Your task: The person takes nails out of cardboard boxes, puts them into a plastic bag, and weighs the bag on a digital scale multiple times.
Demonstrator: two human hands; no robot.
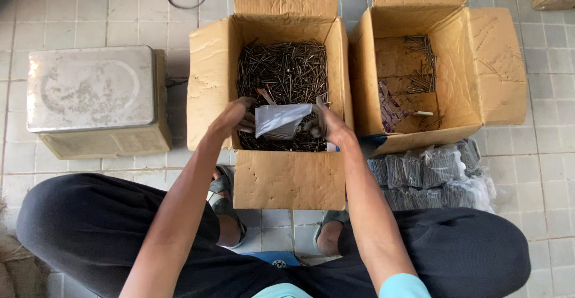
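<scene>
An open cardboard box (pixel 209 76) in front of me is filled with a heap of dark steel nails (pixel 284 67). Over its near side I hold a small clear plastic bag (pixel 281 120) with both hands. My left hand (pixel 233 117) grips the bag's left edge. My right hand (pixel 326 124) grips its right edge and appears gloved. The bag hangs just above the nails, its mouth facing away from me.
A second open box (pixel 479 64) to the right holds a few nails and a scrap of plastic. Several filled bags of nails (pixel 428 175) lie piled below it. A metal weighing scale (pixel 96 97) stands at the left. I squat on a tiled floor.
</scene>
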